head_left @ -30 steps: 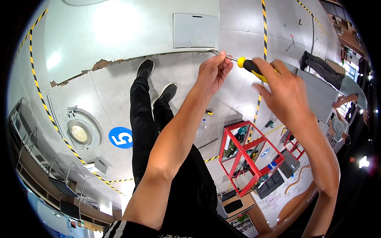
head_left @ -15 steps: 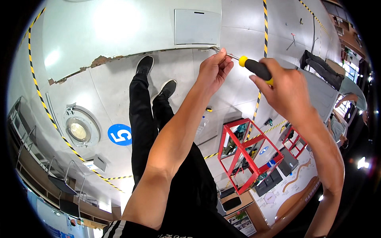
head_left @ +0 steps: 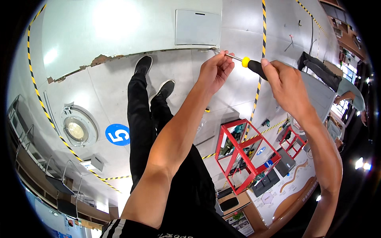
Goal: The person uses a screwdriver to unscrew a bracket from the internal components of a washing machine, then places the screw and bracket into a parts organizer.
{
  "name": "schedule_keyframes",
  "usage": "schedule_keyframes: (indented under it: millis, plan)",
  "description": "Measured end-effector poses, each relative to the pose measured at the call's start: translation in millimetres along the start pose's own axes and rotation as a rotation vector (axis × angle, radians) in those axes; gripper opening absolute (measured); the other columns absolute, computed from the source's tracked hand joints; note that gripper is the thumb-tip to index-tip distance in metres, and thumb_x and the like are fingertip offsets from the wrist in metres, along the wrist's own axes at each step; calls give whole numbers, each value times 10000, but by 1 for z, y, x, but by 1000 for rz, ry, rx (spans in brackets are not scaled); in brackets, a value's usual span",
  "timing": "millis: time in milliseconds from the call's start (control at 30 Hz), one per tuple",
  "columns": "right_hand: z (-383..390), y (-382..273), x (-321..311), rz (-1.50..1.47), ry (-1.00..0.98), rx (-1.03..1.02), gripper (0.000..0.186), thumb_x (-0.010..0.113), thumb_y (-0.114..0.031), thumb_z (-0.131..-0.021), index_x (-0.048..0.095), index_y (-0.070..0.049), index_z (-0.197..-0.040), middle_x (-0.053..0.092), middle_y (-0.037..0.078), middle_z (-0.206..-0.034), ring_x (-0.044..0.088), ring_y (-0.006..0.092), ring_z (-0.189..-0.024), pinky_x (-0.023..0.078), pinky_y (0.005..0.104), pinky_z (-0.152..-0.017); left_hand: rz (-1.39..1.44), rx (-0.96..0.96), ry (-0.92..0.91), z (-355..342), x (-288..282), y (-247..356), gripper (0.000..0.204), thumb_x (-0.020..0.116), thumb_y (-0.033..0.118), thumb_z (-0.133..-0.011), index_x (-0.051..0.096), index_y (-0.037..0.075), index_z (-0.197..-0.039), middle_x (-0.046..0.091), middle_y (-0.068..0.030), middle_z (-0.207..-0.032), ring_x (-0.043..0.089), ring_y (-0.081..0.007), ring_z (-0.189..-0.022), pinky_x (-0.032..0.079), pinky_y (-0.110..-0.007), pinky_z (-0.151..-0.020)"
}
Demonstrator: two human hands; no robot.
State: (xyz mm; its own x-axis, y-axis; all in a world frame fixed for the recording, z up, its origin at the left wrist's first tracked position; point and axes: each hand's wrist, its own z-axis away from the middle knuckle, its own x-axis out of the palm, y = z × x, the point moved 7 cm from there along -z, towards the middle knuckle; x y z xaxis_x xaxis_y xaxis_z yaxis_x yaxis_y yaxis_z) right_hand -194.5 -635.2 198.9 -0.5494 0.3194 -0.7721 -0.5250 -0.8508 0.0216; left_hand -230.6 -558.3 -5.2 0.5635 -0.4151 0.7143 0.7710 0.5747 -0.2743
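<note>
My right hand (head_left: 286, 81) is wrapped around the black and yellow handle of a screwdriver (head_left: 245, 62). My left hand (head_left: 217, 66) pinches the metal shaft close to its tip, fingers curled. The tip meets the lower edge of a large white metal panel (head_left: 91, 31), just below the right corner of its square grey flap (head_left: 198, 27). Rusty, chipped patches run along that edge to the left.
A round washing-machine door (head_left: 77, 129) lies on the tiled floor at left. A red frame rack (head_left: 244, 154) holding tools stands at lower right. A co-worker (head_left: 347, 95) is at a grey appliance (head_left: 319, 95) on the right. Hazard tape (head_left: 262, 39) marks the floor.
My right hand has changed its hold on the screwdriver handle, its thumb now lying along the top. My left hand stays on the shaft, with little movement.
</note>
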Motion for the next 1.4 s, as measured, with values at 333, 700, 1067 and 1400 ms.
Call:
schedule_keyframes:
  millis: [333, 700, 1067, 1400]
  plan:
    - [8, -11, -3, 106, -16, -84, 377, 648, -262, -814, 533, 20, -1036, 584, 199, -647, 574, 375, -583, 453, 427, -550, -48, -9, 36, -4, -5, 2, 194, 576, 204, -899, 558, 24, -829, 596, -34, -725, 591, -71, -642, 561, -169, -654]
    - [9, -1, -3, 134, -30, 1, 332, 670, -251, -799, 579, 40, -931, 555, 199, -624, 548, 371, -544, 426, 405, -509, -64, -17, 68, 0, -3, 4, 234, 535, 215, -924, 552, -1, -836, 584, -28, -669, 588, -76, -610, 554, -187, -617]
    - [12, -20, -8, -98, 71, -104, 406, 551, -333, -896, 605, 40, -745, 519, 134, -473, 539, 269, -404, 439, 353, -458, -120, 12, 103, -5, -7, 7, 237, 582, 232, -895, 571, 1, -845, 600, -48, -720, 588, -69, -612, 570, -180, -662]
    - [34, -3, -10, -292, -45, 137, 459, 484, -369, -922, 634, 51, -817, 523, 115, -473, 538, 205, -379, 427, 302, -435, -107, -56, 84, 9, -3, -8, 274, 573, 271, -901, 564, 14, -804, 562, -3, -628, 564, -67, -557, 547, -173, -591]
